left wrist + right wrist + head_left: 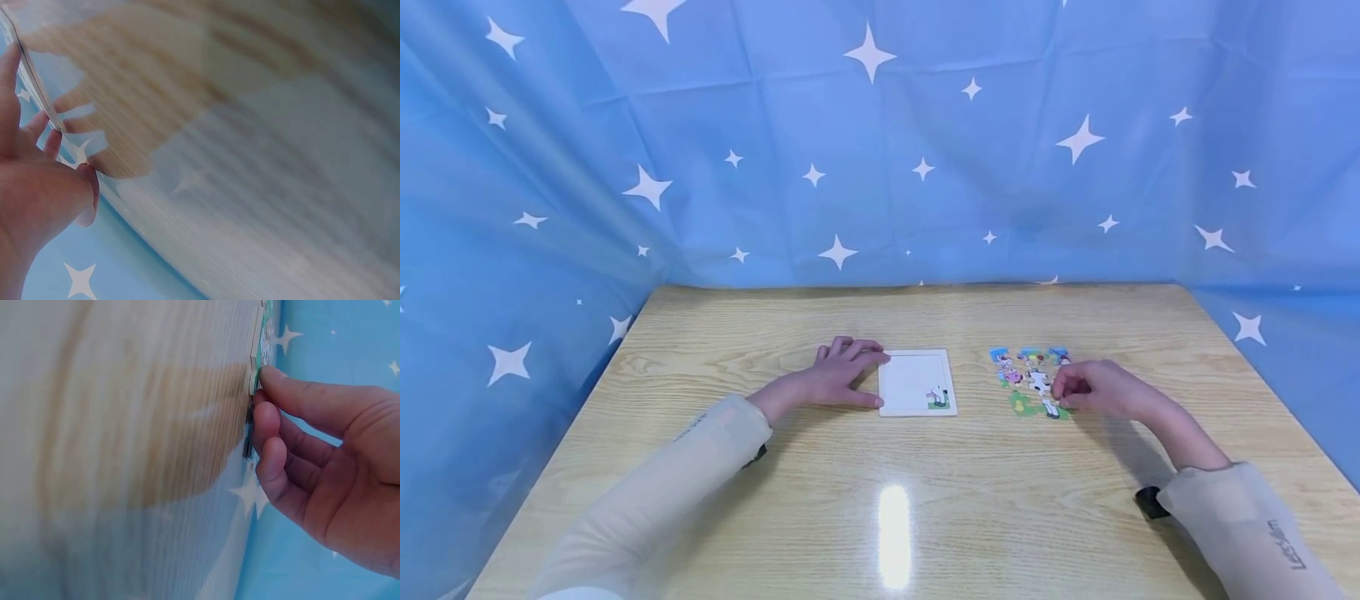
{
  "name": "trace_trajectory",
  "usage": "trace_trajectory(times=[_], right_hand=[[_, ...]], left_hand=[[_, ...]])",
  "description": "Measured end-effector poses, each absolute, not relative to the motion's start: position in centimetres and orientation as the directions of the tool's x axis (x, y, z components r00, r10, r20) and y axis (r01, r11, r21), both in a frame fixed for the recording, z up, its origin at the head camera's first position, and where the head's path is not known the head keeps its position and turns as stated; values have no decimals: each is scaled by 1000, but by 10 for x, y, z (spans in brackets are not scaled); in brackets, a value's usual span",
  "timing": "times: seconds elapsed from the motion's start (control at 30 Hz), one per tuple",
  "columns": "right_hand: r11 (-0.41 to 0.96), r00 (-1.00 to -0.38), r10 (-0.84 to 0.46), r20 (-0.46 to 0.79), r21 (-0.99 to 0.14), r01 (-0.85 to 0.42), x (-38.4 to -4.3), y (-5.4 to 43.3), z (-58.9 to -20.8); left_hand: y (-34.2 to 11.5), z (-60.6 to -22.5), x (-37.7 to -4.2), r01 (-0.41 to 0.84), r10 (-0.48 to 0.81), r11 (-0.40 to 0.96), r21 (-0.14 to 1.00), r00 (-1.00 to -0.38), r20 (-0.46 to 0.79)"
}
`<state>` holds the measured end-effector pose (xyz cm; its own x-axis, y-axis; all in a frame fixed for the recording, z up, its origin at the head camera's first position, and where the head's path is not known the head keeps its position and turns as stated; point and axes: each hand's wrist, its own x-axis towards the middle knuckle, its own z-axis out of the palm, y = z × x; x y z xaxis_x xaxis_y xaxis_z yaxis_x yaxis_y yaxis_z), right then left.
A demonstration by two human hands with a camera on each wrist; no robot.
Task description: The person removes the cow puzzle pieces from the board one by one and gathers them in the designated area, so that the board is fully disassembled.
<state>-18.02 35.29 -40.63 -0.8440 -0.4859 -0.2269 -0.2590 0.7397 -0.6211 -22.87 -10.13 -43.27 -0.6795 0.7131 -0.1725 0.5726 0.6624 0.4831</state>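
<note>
A square white puzzle tray [913,379] lies on the table, with one printed piece [937,397] showing hooves on green in its near right corner. My left hand [842,375] rests at the tray's left side, fingers spread, fingertips and thumb touching its rim. To the right lie several loose jigsaw pieces [1021,402] with cow, grass and sky pictures. At their right edge is my right hand [1097,387], fingers curled. In the right wrist view its thumb [284,384] and forefinger pinch at the end of a green-topped puzzle piece [257,350]; the fingers partly hide it.
The wooden table [790,517] reaches back to a blue curtain [775,125] with white stars, which also hangs along both sides. A bright light reflection [894,537] shows on the near tabletop. Bare wood separates the tray from the loose pieces.
</note>
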Motion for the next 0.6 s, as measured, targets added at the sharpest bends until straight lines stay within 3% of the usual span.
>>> trace_trajectory(times=[0.6], right_hand=[[697,-830,-537,-149,-634,-337,-177,334,-403]], left_hand=[[-101,-436,-231,574,711,669,472,-679,-183]])
